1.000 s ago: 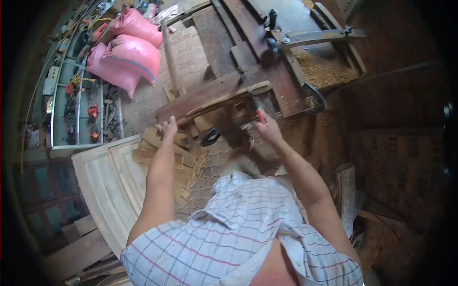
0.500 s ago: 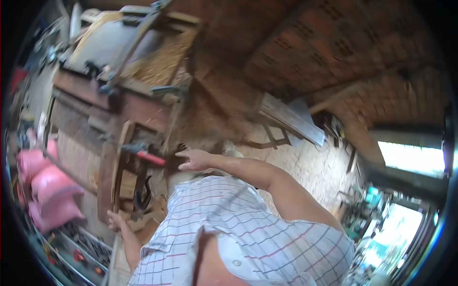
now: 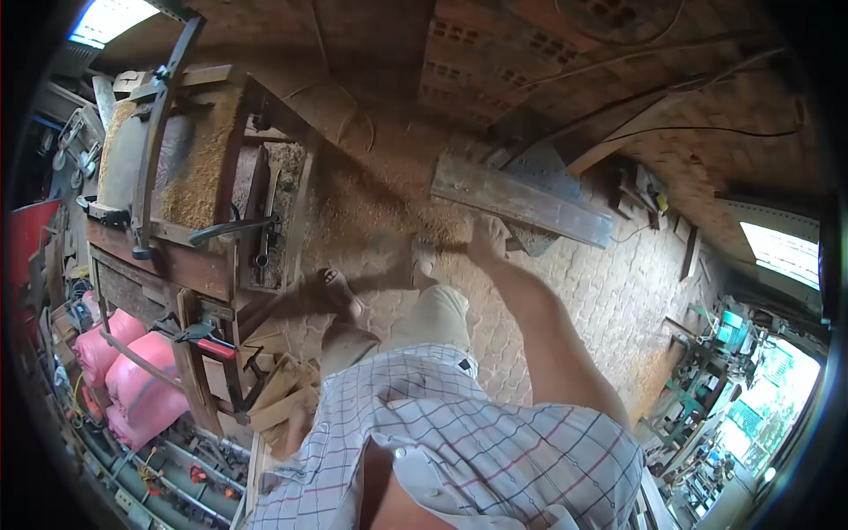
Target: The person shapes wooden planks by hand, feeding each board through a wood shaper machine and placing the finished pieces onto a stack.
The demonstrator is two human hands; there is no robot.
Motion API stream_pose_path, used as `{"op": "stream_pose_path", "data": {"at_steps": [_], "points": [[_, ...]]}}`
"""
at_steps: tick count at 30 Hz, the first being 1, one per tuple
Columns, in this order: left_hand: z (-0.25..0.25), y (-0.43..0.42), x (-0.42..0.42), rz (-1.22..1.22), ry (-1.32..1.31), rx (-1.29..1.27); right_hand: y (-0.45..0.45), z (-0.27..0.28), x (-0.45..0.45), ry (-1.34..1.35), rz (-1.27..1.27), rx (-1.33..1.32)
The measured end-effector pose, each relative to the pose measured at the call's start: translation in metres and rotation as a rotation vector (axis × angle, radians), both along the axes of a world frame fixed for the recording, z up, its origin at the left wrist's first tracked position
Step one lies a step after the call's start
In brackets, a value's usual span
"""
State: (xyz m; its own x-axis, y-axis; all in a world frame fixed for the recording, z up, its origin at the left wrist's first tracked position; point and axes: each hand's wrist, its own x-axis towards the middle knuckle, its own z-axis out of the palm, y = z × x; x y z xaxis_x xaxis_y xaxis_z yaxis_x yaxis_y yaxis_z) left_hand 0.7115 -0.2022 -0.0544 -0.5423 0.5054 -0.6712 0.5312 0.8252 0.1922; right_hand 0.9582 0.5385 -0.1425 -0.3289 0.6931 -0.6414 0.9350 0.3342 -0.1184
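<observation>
My right hand [image 3: 488, 238] is stretched out ahead, just below the near edge of a long grey board [image 3: 521, 201]. Its fingers look loosely apart, with nothing visible in them; whether they touch the board I cannot tell. My left hand [image 3: 299, 426] hangs low beside my shirt, next to some wooden offcuts [image 3: 284, 389]. Its fingers are mostly hidden, so their pose is unclear. A clamp with a red handle [image 3: 216, 348] is fixed to the wooden workbench [image 3: 159, 258] on the left.
Sawdust covers part of the paved floor [image 3: 574, 300] around my feet. A sawdust-strewn machine top [image 3: 196, 168] stands at the upper left. Pink sacks [image 3: 146, 380] lie under the bench. Cables run along the brick wall [image 3: 503, 53], and machines [image 3: 707, 389] stand at the right.
My view has turned and shifted toward the board. My right hand has moved from near the red-handled clamp out to the board. My left hand has drawn in from the wooden frame.
</observation>
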Motion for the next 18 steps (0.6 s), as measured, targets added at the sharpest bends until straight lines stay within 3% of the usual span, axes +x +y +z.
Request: {"op": "stream_pose_path", "data": {"at_steps": [1,3,5,8,11,18], "points": [[-0.023,0.023,-0.012,-0.153,-0.148,-0.039,0.024,-0.012,0.009,-0.069,0.076,0.076],[-0.012,0.045,0.011,0.093,-0.385,-0.158,0.06,-0.041,0.015,-0.081,0.187,0.218],[0.025,0.078,0.021,0.226,-0.338,-0.225,0.089,-0.059,0.01,-0.047,0.239,0.296],[0.087,0.209,0.036,0.466,-0.319,-0.314,0.124,-0.067,0.003,-0.065,0.277,0.267],[0.122,0.282,0.044,0.954,-0.379,-0.127,0.13,-0.075,-0.001,-0.086,0.324,0.203],[0.088,0.304,0.05,0.911,-0.403,0.103,0.092,-0.007,0.003,0.057,0.368,0.066]]}}
